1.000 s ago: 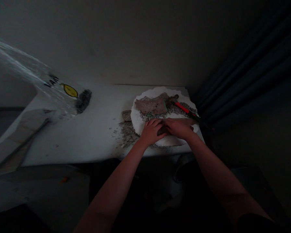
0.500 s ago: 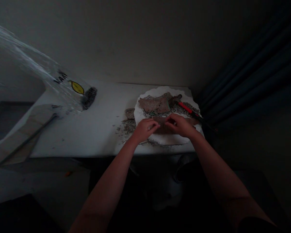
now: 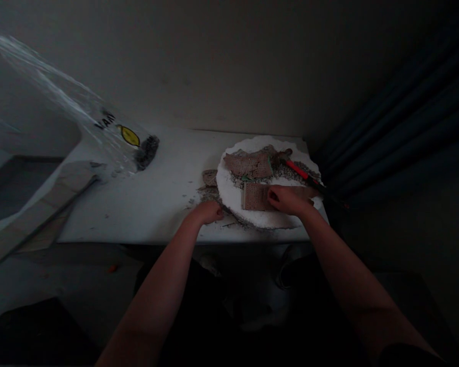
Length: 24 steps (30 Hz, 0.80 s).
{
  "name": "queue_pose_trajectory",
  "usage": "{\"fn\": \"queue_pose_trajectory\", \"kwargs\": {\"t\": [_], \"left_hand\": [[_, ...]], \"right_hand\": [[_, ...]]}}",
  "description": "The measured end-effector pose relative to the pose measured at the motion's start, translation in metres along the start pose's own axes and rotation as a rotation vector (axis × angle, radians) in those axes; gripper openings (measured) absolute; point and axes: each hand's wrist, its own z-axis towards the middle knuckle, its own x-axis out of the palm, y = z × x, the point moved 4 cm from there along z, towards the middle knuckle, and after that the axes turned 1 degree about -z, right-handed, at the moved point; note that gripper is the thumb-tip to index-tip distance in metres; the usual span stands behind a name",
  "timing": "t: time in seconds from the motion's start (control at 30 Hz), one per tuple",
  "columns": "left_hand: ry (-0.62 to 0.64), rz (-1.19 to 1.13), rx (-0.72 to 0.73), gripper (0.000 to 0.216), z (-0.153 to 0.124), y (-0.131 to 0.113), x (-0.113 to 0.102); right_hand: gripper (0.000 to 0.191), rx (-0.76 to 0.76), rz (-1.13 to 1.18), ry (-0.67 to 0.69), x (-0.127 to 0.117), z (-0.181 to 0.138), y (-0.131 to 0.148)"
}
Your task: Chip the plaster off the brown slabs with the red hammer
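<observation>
My left hand is closed at the left edge of a white round slab, near loose crumbs; anything inside its fingers is hidden. On the slab lies a flat brown strip with a dotted, textured face. My right hand rests over the strip's middle with its fingers pinched together, and I cannot make out what is between them. Behind the strip is a cracked brown textured piece. A hammer with a red and black handle lies across the slab's right side, over grey-brown crumbs.
A clear plastic bag with a yellow print and dark bits at its bottom sits on the white table. Long flat boards jut over the table's left end. A small brown piece lies left of the slab. A dark curtain hangs at right.
My left hand has moved left and slightly down, away from the strip to the slab's edge, uncovering the strip's left end. My right hand has stayed at the strip.
</observation>
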Motion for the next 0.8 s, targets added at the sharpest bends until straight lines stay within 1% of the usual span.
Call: {"fn": "queue_pose_trajectory", "kwargs": {"t": [0.07, 0.2, 0.33, 0.53, 0.67, 0.8], "left_hand": [[-0.040, 0.013, -0.017, 0.021, 0.003, -0.005, -0.001], [-0.109, 0.022, -0.059, 0.031, 0.006, -0.007, 0.001], [-0.135, 0.051, -0.109, 0.035, 0.007, -0.010, 0.001], [-0.170, 0.079, -0.173, 0.038, 0.004, -0.016, -0.009], [-0.204, 0.067, -0.231, 0.042, 0.001, -0.012, -0.016], [-0.224, 0.057, -0.326, 0.036, 0.000, -0.005, -0.020]], "right_hand": [[0.003, 0.004, -0.009, 0.006, 0.000, 0.001, 0.000], [0.003, 0.023, -0.010, 0.021, 0.000, 0.002, -0.001], [0.004, 0.017, -0.008, 0.023, -0.002, 0.002, 0.001], [0.004, 0.011, -0.006, 0.030, -0.001, 0.002, 0.002], [0.004, 0.019, -0.043, 0.023, -0.002, 0.002, 0.004], [0.004, 0.032, -0.083, 0.046, -0.002, 0.002, 0.007]]}}
